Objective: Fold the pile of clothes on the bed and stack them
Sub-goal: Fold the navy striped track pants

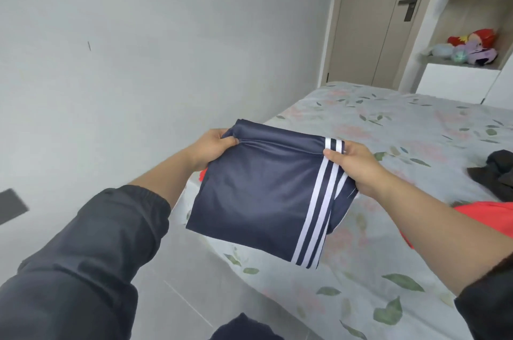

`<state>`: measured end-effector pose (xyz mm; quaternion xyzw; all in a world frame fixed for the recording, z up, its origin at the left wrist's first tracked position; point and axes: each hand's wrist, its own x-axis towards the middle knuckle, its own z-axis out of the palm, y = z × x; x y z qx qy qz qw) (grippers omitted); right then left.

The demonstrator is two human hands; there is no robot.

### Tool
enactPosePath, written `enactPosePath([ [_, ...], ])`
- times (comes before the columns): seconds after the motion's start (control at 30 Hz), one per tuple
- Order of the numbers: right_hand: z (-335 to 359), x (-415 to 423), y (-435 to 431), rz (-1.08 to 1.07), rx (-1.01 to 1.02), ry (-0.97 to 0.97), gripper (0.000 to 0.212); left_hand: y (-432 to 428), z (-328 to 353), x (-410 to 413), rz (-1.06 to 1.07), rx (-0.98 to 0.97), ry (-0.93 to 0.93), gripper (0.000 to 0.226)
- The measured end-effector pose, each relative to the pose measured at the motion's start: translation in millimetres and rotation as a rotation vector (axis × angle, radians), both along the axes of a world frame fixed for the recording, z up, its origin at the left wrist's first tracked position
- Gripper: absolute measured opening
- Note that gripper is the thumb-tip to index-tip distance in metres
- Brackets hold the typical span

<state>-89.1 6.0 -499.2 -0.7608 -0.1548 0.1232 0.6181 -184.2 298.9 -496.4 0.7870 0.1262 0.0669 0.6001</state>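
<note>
A folded navy garment with three white stripes (pixel 258 195) hangs in the air above the near left edge of the bed (pixel 388 242). My left hand (pixel 212 149) pinches its top left corner. At the striped top right corner, my right hand (pixel 354 166) grips the fabric with the thumb on top. A red garment (pixel 483 219) lies on the bed to the right, partly behind my right forearm. A small bit of red cloth (pixel 203 174) shows behind the navy piece near my left wrist. A dark garment (pixel 497 173) lies crumpled at the right edge.
The bed has a pale floral sheet and stands against a white wall (pixel 166 48) on the left. A beige door (pixel 380 14) and a shelf with plush toys (pixel 469 46) stand beyond the bed. Grey floor tiles (pixel 194 278) show below the garment.
</note>
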Motion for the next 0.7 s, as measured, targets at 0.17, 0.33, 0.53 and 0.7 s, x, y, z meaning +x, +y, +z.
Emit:
enactPosePath([
  [0.17, 0.8, 46.8, 61.2, -0.032, 0.111, 0.133, 0.011, 52.7, 38.1, 45.0, 0.133, 0.207, -0.021, 0.013],
  [0.33, -45.0, 93.0, 121.3, -0.275, -0.359, -0.231, 0.054, 49.7, -8.7, 108.7, 0.346, 1.180, 0.193, 0.065],
  [0.53, -147.8, 78.2, 162.1, 0.235, -0.967, -0.456, 0.057, 25.4, -162.2, 105.5, 0.081, 0.942, 0.445, 0.055],
  [0.7, -164.5, 82.8, 166.1, 0.225, -1.015, -0.464, 0.057, 29.2, -171.1, 108.2, 0.129, 0.972, 0.386, 0.054],
])
